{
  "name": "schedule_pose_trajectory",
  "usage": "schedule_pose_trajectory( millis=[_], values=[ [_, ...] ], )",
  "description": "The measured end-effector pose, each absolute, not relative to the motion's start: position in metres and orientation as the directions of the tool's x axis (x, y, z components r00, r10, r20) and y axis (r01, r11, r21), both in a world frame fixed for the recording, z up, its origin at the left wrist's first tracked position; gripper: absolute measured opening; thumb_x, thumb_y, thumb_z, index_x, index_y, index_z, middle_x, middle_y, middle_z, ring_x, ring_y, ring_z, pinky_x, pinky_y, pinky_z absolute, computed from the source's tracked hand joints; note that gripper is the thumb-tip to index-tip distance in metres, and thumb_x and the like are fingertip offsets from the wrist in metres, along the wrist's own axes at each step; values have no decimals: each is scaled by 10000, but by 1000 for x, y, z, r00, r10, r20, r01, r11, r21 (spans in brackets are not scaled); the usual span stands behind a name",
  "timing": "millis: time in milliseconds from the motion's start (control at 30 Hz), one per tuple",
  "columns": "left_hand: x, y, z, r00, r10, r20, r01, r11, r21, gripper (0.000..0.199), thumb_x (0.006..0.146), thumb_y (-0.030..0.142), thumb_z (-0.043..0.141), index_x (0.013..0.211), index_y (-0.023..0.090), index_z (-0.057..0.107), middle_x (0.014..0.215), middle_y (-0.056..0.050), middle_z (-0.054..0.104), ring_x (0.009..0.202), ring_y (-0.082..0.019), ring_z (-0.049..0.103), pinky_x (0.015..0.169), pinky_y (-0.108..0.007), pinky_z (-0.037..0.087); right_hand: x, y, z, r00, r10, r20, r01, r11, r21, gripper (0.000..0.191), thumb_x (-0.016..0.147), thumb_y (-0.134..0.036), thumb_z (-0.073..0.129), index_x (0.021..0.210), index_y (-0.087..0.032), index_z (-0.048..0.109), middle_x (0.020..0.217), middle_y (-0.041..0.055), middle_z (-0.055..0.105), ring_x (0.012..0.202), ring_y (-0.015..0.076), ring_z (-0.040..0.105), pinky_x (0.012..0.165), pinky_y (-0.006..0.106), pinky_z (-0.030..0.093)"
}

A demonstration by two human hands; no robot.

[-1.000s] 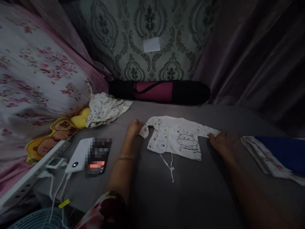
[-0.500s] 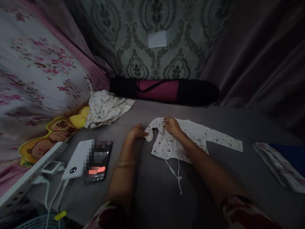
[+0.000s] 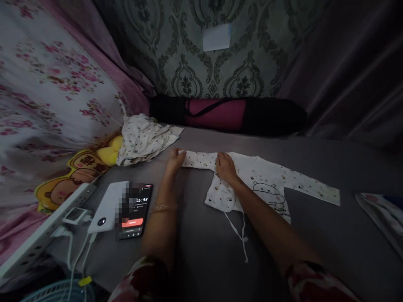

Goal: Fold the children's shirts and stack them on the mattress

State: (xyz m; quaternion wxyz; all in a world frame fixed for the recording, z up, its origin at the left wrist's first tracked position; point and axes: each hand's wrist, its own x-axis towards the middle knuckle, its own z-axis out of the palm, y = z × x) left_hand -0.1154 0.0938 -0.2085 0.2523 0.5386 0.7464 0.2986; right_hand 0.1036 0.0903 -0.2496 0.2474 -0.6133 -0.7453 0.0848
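Observation:
A small white baby top with printed sleeves, a cartoon animal on its front and white tie strings lies spread on the grey surface. My left hand is closed on the cuff of the left-hand sleeve, which stretches out straight. My right hand rests on the top near the shoulder of that same sleeve, fingers bent and pressed against the cloth; whether it pinches the fabric I cannot tell. The other sleeve lies extended to the right.
Left of my arm lie a lit phone, a white power bank and a power strip with cables. Crumpled printed cloth and a yellow plush sit behind. A black-and-pink roll bag lines the wall; folded cloth lies right.
My left hand has drawn the cuff outward to the left, so the curled sleeve is now straight. My right hand has flattened down onto the shoulder. The view has shifted slightly.

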Motion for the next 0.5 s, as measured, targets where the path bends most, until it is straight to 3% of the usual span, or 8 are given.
schedule_pose_trajectory(
  millis=[200, 300, 400, 500],
  values=[
    [-108, 106, -218, -371, 927, 58, 753, 264, 603, 299, 934, 255, 376, 1164, 186, 555, 1063, -97, 678, 1002, -220, 628, 809, -287, 463, 99, 83, -250, -143, 958, 249, 915, 224, -335, 501, 973, -302, 309, 1380, -52, 459, 1447, 162, 446, 1335, 260, 367, 1129, 362, 216],
    [-111, 96, -226, -360, 929, 92, 825, 270, 497, 302, 958, 321, 355, 1164, 231, 556, 1071, -103, 685, 1024, -246, 634, 816, -310, 457, 98, 81, -251, -157, 951, 268, 924, 237, -299, 517, 972, -302, 323, 1446, -111, 398, 1473, 157, 416, 1354, 265, 357, 1128, 390, 212],
    [-111, 87, -229, -364, 927, 88, 859, 298, 416, 316, 962, 363, 348, 1172, 239, 550, 1071, -120, 689, 1021, -276, 642, 809, -341, 459, 97, 81, -252, -162, 947, 279, 931, 240, -275, 495, 968, -291, 334, 1439, -173, 432, 1487, 147, 400, 1364, 273, 350, 1122, 402, 218],
    [-106, 84, -224, -375, 922, 97, 876, 318, 364, 338, 957, 361, 356, 1201, 202, 528, 1086, -152, 682, 1016, -308, 645, 799, -372, 464, 95, 83, -255, -155, 951, 267, 939, 226, -258, 490, 966, -292, 329, 1393, -121, 497, 1486, 184, 389, 1382, 298, 320, 1131, 404, 200]
  ],
)
